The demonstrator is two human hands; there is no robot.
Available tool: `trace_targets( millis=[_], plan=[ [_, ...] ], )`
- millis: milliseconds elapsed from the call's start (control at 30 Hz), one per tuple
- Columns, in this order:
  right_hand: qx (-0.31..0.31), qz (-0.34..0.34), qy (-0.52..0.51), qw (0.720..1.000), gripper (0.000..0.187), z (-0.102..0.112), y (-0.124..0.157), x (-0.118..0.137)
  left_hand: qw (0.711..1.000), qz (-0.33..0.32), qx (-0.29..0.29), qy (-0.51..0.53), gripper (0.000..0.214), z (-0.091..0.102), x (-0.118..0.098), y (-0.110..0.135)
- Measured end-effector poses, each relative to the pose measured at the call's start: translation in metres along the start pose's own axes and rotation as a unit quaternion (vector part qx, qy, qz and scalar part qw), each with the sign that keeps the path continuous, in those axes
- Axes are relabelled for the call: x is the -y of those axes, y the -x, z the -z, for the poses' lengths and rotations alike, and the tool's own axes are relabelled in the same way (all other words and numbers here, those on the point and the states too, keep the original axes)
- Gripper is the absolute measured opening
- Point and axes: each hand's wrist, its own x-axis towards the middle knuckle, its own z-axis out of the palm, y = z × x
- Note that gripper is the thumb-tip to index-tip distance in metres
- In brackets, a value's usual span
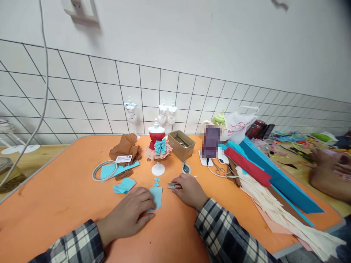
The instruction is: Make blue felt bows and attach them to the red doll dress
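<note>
My left hand [131, 214] lies flat on the orange table [63, 193], fingers pressing the edge of a light blue paper piece [157, 196]. My right hand [190, 190] rests just right of it, fingers closed around small metal snips [172, 186] that point left. A tiny blue bow [156, 182] lies above the paper. Behind stands a small mannequin [158, 146] in a red top, blue bow and pink ruffled skirt.
Brown crepe paper [126, 148], a tape roll [101, 170], blue scraps [124, 185], a cardboard box [181, 145] and scissors [218, 168] surround it. Long blue, red and cream paper sheets [274, 179] lie right. Another person's hands [327, 171] work at far right.
</note>
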Motion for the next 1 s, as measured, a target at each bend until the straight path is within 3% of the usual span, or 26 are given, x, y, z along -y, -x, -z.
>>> trace_targets(
  millis=[133,333,567,767,1000],
  plan=[
    [-0.006,-0.015,0.001,1.000,0.024,-0.001,-0.002,-0.002,1.000,0.008,0.001,-0.009,0.018,-0.007,0.001,0.000],
    [-0.073,0.040,-0.046,0.995,0.017,-0.001,0.001,0.007,0.999,0.034,-0.009,-0.034,0.022,-0.012,0.000,-0.001],
    [-0.031,0.178,-0.066,0.981,0.008,-0.027,0.004,0.044,0.995,0.050,-0.033,-0.080,0.022,-0.013,-0.001,0.002],
    [0.002,0.203,-0.053,0.978,0.005,-0.036,-0.013,0.044,0.994,0.038,-0.039,-0.098,0.023,-0.014,0.006,0.000],
    [0.017,0.162,-0.064,0.985,0.010,-0.030,-0.002,0.045,0.993,0.053,-0.029,-0.104,0.025,-0.015,0.001,0.003]
  ],
)
